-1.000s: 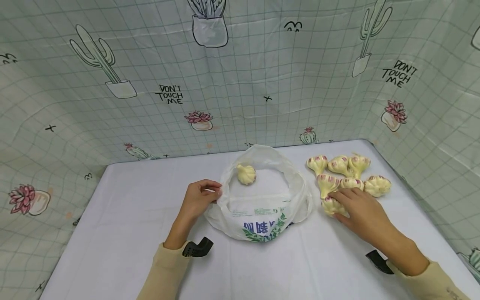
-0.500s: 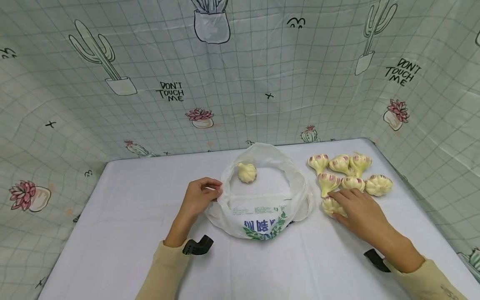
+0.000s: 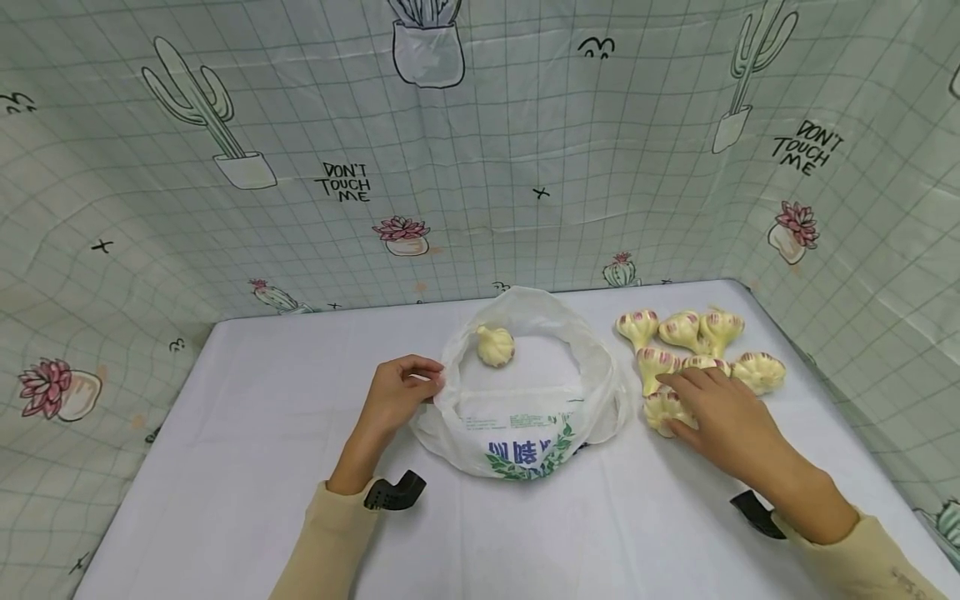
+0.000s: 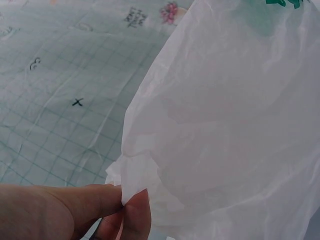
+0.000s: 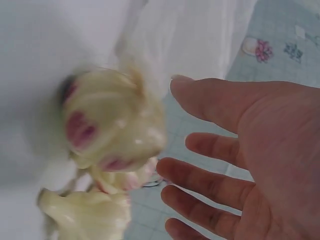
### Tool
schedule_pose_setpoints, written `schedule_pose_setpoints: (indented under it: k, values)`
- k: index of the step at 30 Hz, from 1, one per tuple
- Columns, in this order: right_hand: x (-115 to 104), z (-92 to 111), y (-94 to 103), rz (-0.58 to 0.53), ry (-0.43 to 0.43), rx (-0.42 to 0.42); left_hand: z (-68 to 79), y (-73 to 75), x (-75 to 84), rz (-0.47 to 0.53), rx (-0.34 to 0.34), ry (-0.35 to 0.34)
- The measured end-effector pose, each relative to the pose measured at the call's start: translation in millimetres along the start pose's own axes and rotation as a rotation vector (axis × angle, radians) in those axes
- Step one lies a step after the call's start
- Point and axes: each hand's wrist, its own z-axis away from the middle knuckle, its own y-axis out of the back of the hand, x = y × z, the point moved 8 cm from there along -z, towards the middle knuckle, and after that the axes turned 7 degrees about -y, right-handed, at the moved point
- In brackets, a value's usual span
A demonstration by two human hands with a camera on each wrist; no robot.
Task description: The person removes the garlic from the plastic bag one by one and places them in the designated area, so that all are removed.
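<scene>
With thumb and fingertips my left hand pinches the left rim of a white plastic bag. Its thin film fills most of the left wrist view. Inside the open-mouthed bag lies one garlic bulb. My right hand is over the nearest bulb of the group on the right, a cream garlic bulb with purple patches. In the right wrist view this garlic bulb shows just beyond the spread thumb and fingers, with a gap to the palm.
Several more garlic bulbs lie in rows behind the right hand, close together. A white cloth covers the table. Hanging fabric with cactus prints rises behind the table and along its sides.
My right hand has shifted slightly and its fingers have lifted a little off the nearest garlic bulb. My left hand stays at the bag's rim.
</scene>
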Motion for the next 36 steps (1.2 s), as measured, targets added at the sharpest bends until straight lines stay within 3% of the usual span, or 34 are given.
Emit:
schedule_pose_setpoints:
  k: [7,11,18,25,36]
  values:
    - [-15,-13,18.2,-0.021,0.026,0.026,1.2,0.4,1.7,-0.006,-0.003,-0.003]
    - [-30,-21,20.3,-0.042,0.027,-0.001,2.2,0.7,1.1,-0.004,0.0,-0.005]
    - [-62,-36,14.0,-0.058,0.055,-0.055,1.7,0.2,0.7,0.002,-0.002,-0.001]
    - [-89,-59,9.5,-0.055,0.105,-0.047,2.2,0.5,2.7,0.004,-0.003,-0.008]
    - [-116,-94,-8.2,-0.041,0.129,-0.093,1.3,0.2,1.9,0.004,-0.001,-0.005]
